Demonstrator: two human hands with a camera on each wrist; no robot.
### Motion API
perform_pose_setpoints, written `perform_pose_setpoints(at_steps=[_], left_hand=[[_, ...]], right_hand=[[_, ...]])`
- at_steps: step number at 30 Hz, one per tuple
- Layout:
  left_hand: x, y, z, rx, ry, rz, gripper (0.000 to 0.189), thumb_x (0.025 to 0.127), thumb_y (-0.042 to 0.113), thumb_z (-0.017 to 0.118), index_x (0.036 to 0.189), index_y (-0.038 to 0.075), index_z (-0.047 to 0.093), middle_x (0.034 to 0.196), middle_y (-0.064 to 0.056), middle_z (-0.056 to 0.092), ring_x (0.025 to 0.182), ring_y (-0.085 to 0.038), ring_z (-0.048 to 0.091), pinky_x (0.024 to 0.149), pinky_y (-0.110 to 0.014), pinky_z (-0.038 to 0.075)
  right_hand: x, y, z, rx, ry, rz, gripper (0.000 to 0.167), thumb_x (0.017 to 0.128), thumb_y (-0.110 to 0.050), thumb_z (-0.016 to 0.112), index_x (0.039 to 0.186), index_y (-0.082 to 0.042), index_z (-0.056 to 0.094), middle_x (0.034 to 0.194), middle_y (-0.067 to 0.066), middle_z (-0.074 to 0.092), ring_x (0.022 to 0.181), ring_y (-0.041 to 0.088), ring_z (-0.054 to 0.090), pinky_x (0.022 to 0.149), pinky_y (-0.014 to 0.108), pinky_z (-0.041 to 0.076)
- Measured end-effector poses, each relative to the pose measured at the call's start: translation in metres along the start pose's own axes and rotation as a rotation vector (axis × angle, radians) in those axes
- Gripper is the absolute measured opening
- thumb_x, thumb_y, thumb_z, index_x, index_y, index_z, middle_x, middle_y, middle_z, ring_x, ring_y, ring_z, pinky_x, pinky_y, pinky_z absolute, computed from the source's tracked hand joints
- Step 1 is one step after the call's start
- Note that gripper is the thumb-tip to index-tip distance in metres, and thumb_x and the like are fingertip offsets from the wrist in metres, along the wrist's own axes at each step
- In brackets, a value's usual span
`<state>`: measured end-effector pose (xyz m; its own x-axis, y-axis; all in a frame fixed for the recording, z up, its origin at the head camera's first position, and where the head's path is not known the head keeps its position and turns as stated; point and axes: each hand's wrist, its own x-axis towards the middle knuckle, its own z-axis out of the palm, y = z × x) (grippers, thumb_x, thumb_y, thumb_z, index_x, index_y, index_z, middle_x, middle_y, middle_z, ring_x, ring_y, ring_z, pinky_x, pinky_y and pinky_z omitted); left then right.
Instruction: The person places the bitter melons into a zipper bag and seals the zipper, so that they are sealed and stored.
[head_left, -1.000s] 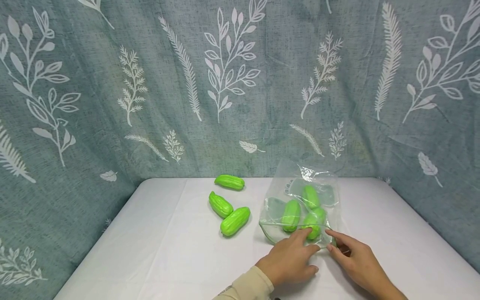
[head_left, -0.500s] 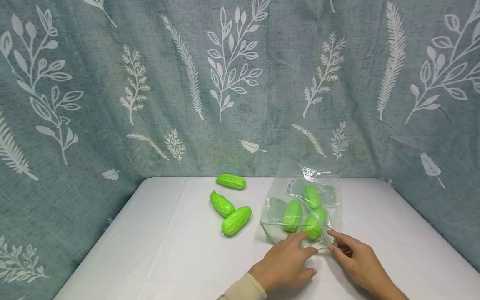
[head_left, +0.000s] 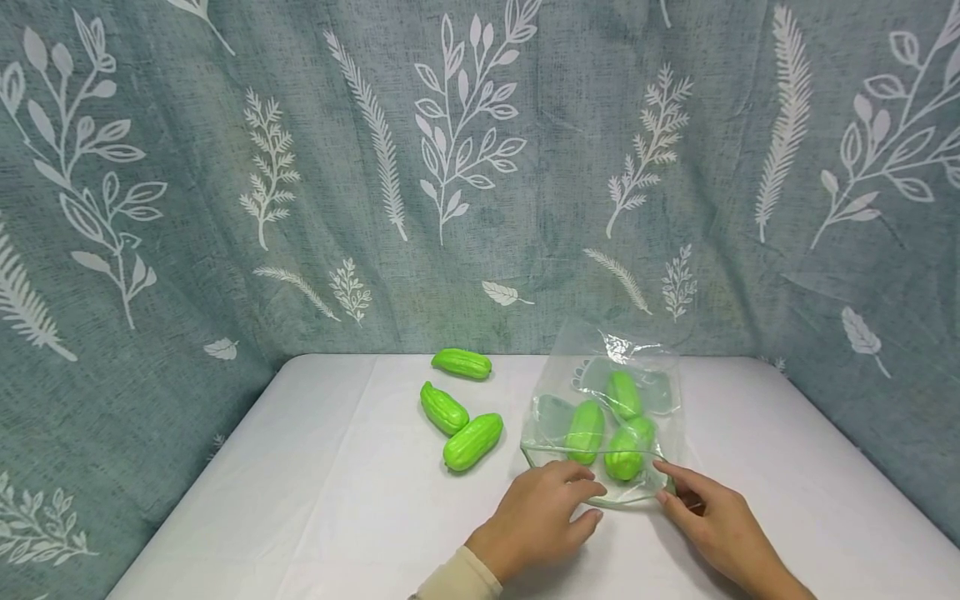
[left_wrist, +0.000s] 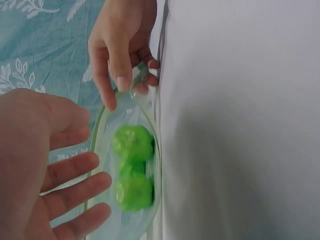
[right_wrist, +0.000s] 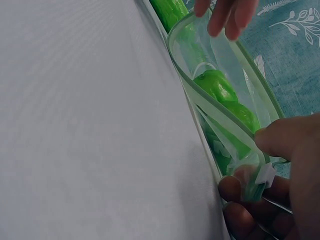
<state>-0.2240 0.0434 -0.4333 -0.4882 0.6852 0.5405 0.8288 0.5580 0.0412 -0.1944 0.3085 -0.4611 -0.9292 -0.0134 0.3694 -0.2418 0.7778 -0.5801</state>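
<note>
A clear zip bag (head_left: pixel 546 429) with a green rim lies on the white table, its mouth towards me and parted. Three bright green cucumbers (head_left: pixel 584 432) are inside it. My right hand (head_left: pixel 716 521) pinches the bag's rim at the right corner, beside a white slider (right_wrist: pixel 266 175) that shows in the right wrist view. My left hand (head_left: pixel 536 518) is at the left part of the mouth, fingers spread and loosely bent, holding nothing; whether it touches the rim I cannot tell. In the left wrist view, two cucumber ends (left_wrist: pixel 134 192) show through the mouth.
To the left of the bag lie three loose cucumbers: one (head_left: pixel 461 363) near the back edge, and two (head_left: pixel 444 408) (head_left: pixel 473 442) touching each other nearer to me. A blue-green leaf-patterned curtain (head_left: pixel 480 183) hangs behind the white table (head_left: pixel 315 500).
My left hand has drawn back from over the cucumber at the bag's mouth, moving left and towards me. The right hand keeps its place at the rim.
</note>
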Motion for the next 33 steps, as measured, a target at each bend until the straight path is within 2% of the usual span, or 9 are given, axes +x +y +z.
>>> perform_pose_setpoints(at_steps=[7,17,26,33], left_hand=[[-0.01,-0.018,-0.008,-0.041,0.086,-0.036,0.024,0.089,0.027,0.074,0.112,0.021,0.075,0.105,0.009,0.069,0.094,-0.003,0.065,0.074,-0.017,0.051],[-0.029,-0.051,-0.014,-0.125,0.215,-0.122,0.023,0.088,0.022,0.073,0.11,0.017,0.075,0.096,0.006,0.071,0.085,-0.004,0.065,0.071,-0.02,0.052],[-0.047,-0.074,-0.025,-0.157,0.278,-0.275,0.015,0.089,0.02,0.073,0.103,0.017,0.077,0.091,0.008,0.069,0.082,-0.006,0.066,0.066,-0.026,0.053],[-0.052,-0.083,-0.034,-0.217,0.293,-0.37,0.012,0.09,0.016,0.071,0.1,0.014,0.078,0.089,0.008,0.069,0.081,-0.004,0.064,0.07,-0.025,0.054]], right_hand=[[-0.001,0.001,-0.001,-0.001,0.003,-0.002,0.043,0.094,-0.023,0.073,0.134,-0.01,0.065,0.096,-0.001,0.072,0.076,0.005,0.065,0.067,0.026,0.055],[-0.002,0.003,0.0,0.018,-0.001,0.005,0.043,0.094,-0.023,0.073,0.134,-0.011,0.065,0.095,-0.003,0.071,0.077,0.004,0.064,0.068,0.025,0.055],[-0.001,0.002,0.0,0.029,0.0,-0.006,0.042,0.094,-0.023,0.073,0.133,-0.011,0.065,0.095,-0.002,0.071,0.077,0.004,0.065,0.068,0.025,0.055],[0.0,0.003,-0.001,0.014,0.01,-0.016,0.042,0.093,-0.023,0.074,0.133,-0.011,0.066,0.094,-0.003,0.07,0.076,0.004,0.065,0.067,0.025,0.055]])
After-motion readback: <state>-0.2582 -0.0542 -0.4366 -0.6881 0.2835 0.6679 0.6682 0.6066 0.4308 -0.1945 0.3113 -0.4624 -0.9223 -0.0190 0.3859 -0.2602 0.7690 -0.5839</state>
